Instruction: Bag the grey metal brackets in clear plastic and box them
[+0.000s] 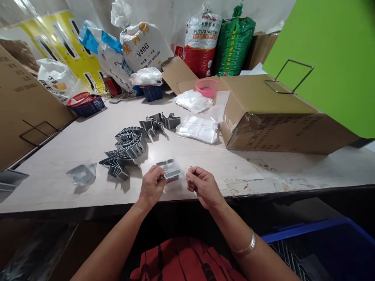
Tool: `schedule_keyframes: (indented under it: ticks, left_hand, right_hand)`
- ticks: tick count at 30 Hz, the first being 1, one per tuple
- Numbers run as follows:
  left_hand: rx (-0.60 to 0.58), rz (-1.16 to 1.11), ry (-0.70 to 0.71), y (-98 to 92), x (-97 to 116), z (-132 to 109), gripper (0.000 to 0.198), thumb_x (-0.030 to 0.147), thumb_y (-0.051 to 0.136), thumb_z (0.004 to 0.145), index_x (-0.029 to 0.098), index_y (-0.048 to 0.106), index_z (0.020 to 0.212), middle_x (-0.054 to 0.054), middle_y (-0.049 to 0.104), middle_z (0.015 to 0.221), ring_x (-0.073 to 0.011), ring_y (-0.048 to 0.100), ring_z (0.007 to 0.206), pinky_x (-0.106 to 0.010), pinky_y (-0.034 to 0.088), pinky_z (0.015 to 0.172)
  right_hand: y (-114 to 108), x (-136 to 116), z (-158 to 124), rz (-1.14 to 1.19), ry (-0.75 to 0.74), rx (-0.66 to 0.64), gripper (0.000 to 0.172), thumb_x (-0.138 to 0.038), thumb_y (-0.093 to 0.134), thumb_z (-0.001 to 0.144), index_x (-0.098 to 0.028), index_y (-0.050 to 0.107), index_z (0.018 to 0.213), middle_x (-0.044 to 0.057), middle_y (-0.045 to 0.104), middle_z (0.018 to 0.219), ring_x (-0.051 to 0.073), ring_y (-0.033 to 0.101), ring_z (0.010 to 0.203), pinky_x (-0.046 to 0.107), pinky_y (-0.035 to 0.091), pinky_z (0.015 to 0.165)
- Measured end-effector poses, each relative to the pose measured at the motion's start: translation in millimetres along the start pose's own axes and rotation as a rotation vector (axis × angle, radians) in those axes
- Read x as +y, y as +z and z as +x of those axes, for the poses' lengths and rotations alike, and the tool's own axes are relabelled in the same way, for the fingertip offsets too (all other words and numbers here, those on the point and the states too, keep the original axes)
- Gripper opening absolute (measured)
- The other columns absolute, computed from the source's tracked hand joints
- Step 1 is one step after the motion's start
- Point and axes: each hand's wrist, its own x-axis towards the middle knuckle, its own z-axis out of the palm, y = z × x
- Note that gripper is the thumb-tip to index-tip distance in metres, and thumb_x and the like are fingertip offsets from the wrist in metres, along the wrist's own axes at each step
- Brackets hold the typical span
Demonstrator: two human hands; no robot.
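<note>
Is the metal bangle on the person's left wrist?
No, the metal bangle is on the right forearm, and the left wrist shows no bangle.

The left hand [151, 186] grips a small grey metal piece [172, 174] (in clear plastic, it seems) above the desk [240, 168], the right hand [204, 187] just beside it.

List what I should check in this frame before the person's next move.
1. Left hand has hold of the small grey metal piece: ok.
2. Right hand has its fingertips pinched together beside that piece; whether they hold anything: cannot tell.
3. Piece is inside the clear plastic bag lying at it: cannot tell.
4. Hands are apart from the row of folded grey metal profiles: ok.
5. Held piece is over the white tabletop, not past its front edge: ok.
</note>
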Motion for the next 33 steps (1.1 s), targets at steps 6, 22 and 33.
schedule_keyframes:
  ticks: [6, 22, 33]
  left_hand:
    - [-0.222, -0.09, -0.15, 1.3, 3.3, 5.8, 0.027, 0.013, 0.061, 0.06, 0.018, 0.054, 0.085, 0.006, 0.046, 0.065, -0.006, 0.04, 0.049, -0.02, 0.034, 0.048]
    - [-0.186, -0.204, -0.03, -24.5, 1.5, -15.6, 0.021, 0.017, 0.06, 0.068, 0.017, 0.055, 0.088, 0.001, 0.056, 0.072, -0.0099, 0.053, 0.063, -0.024, 0.044, 0.059]
    - [0.233, 0.491, 0.152, 28.8, -25.2, -25.5, 0.016, 0.012, 0.044, 0.073, 0.017, 0.051, 0.06, -0.006, 0.046, 0.064, -0.0186, 0.042, 0.068, -0.033, 0.04, 0.061]
  right_hand:
    - [4.3, -5.9, 16.1, -0.16, -0.1, -0.007, 0.024, -0.034, 0.066, 0.06, -0.017, 0.048, 0.059, -0.007, 0.044, 0.048, 0.005, 0.034, 0.042, 0.02, 0.026, 0.041]
    - [-2.1, -11.1, 0.5, -0.987, -0.723, -0.379, 0.015, -0.019, 0.048, 0.08, -0.021, 0.062, 0.076, 0.002, 0.049, 0.075, 0.012, 0.049, 0.066, 0.025, 0.042, 0.059]
    - [10.6, 29.1, 35.3, -1.283, -0.932, -0.381, 0.028, -0.011, 0.038, 0.077, -0.02, 0.047, 0.102, 0.005, 0.052, 0.078, 0.018, 0.051, 0.07, 0.03, 0.046, 0.06]
